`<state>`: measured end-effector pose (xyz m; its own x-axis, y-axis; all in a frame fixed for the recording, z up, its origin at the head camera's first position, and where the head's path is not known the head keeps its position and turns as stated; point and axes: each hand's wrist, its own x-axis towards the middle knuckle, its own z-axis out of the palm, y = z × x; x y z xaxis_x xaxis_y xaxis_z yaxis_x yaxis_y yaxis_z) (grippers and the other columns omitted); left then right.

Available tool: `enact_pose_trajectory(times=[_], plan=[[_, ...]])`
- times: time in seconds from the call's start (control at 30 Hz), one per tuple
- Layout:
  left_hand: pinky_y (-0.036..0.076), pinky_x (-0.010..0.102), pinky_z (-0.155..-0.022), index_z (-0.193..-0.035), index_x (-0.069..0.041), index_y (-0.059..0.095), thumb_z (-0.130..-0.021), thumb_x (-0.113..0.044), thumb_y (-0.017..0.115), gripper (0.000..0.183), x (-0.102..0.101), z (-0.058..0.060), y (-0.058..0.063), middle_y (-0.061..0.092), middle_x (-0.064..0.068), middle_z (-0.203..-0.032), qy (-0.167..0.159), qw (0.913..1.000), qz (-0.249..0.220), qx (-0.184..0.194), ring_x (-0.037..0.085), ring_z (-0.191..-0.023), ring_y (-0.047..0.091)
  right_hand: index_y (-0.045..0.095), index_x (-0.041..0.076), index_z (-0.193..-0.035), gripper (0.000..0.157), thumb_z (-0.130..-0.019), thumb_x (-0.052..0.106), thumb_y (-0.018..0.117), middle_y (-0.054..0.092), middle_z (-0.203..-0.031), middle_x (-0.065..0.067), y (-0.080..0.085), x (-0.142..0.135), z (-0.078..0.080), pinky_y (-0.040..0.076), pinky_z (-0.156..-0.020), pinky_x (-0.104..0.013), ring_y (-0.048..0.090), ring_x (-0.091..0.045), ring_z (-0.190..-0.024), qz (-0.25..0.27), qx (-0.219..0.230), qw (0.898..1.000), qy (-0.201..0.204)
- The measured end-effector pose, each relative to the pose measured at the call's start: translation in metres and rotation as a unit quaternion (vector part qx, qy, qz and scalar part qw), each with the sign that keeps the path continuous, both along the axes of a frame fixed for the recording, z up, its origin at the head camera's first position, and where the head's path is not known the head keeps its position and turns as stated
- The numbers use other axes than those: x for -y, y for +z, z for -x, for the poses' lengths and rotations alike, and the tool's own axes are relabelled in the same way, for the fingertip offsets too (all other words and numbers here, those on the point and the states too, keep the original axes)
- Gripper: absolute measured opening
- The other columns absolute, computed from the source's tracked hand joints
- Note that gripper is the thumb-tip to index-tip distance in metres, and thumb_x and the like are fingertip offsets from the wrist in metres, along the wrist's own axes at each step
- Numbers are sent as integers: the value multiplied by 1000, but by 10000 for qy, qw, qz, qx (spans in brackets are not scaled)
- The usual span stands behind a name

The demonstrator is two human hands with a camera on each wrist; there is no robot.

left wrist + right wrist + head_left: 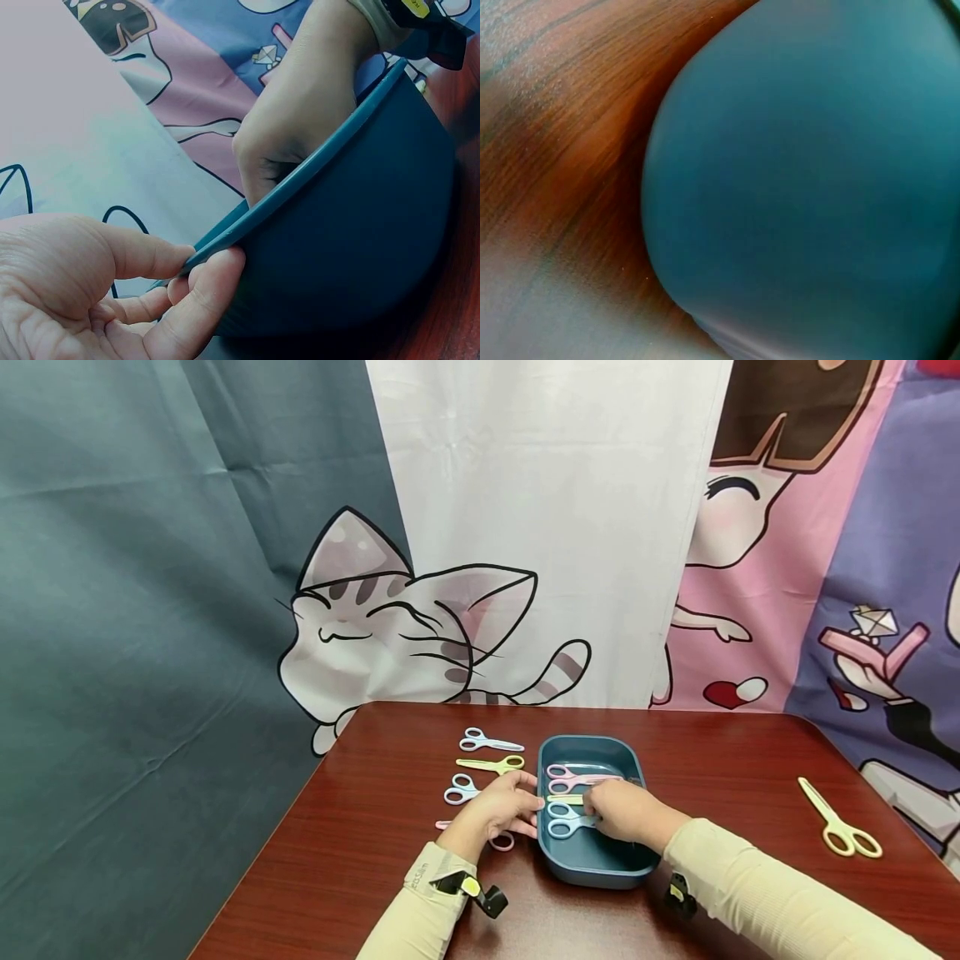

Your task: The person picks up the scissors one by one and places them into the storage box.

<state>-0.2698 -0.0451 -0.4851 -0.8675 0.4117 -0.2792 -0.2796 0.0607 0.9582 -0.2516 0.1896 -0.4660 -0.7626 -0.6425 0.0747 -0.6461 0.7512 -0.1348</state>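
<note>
A deep blue box (pixel 596 877) stands on the table. My left hand (pixel 506 806) pinches its left rim between thumb and fingers, which the left wrist view shows close up. My right hand (pixel 626 812) reaches down inside, knuckles up, fingers bent. Its fingertips are hidden, so I cannot tell whether it grips anything. Within the box lie pink scissors (pixel 558 786), yellow scissors (pixel 564 799) with only the blade end showing, and light blue scissors (pixel 558 828). The right hand covers the right ends of the yellow and light blue pairs.
Left of the box lie light blue scissors (pixel 491 743), yellow-green scissors (pixel 487 765), another light blue pair (pixel 459 790) and pink scissors (pixel 501 842), the last two partly behind my left hand. Pale yellow scissors (pixel 836 827) lie far right. A printed curtain (pixel 555 527) hangs behind the table.
</note>
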Motion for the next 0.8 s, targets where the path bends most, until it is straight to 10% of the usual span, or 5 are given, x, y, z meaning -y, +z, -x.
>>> enact_pose_trajectory(times=[0.8], plan=[[58, 25, -48, -134, 4, 44, -93, 5, 60, 44, 0, -1, -1, 59, 9, -84, -16, 10000, -32, -49, 17, -60, 57, 65, 13, -75, 18, -80, 5, 81, 56, -68, 7, 2, -6, 1, 50, -55, -26, 49, -10, -60, -44, -241, 9994, -262]])
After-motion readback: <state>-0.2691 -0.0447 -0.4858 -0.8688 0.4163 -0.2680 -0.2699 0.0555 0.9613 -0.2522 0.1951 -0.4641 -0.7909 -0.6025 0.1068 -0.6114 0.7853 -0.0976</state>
